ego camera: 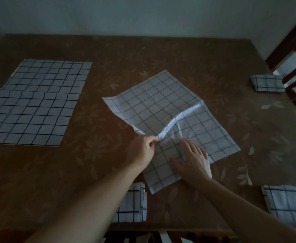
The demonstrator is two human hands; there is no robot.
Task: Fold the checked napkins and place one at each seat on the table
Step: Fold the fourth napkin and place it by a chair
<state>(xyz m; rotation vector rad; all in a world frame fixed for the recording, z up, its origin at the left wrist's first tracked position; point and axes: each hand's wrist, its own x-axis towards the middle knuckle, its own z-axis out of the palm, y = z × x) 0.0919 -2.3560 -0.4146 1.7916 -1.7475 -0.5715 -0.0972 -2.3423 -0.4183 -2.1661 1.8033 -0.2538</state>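
The fold is in hand: an open checked napkin (pixel 170 120) lies at the centre of the table (pixel 161 55). The left hand (pixel 143 149) pinches its near-left edge, bunching the cloth, while the right hand (pixel 192 160) lies flat and open on the near corner, pinning it. Folded napkins sit at 3 o'clock (pixel 266 83), at 5 (pixel 289 202) and, seemingly folded in the dim light, at 6 (pixel 133 204). A flat stack (pixel 37 102) waits at 9. Next, the pinched edge wants carrying across to the far edge, corners matched.

checked napkin (pixel 163 109) unfolded, creased, mid-table
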